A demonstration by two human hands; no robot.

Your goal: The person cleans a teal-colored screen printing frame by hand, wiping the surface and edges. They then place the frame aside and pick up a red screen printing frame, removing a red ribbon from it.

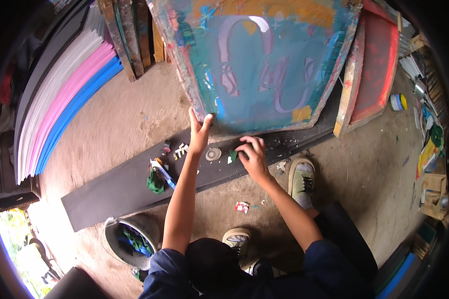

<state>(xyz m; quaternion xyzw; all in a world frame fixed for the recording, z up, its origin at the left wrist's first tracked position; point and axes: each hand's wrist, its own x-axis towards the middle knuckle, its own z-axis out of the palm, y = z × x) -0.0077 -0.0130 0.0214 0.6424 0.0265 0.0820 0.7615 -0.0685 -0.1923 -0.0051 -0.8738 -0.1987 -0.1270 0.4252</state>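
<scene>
A large paint-stained silkscreen frame (289, 65) with blue mesh stands tilted on a long dark board (114, 179). Its lower left corner is in the grip of my left hand (200, 133), thumb along the edge. Just below the bottom edge, my right hand (253, 158) has its fingers curled in a pinch on a small green scrap (233, 156), partly hidden by the fingers. Between my hands a round grey disc (213, 154) lies on the board. Left of my left forearm are a crumpled green cloth (155, 183), a blue-handled tool (166, 177) and white bits (180, 151).
A bucket (108, 239) with green and blue rags stands at lower left. Stacked white, pink and blue sheets (70, 94) rise at left. A red-meshed frame (376, 65) leans at right, near a yellow-and-blue tin (398, 102). A red-and-white scrap (242, 207) lies near my shoes (303, 182).
</scene>
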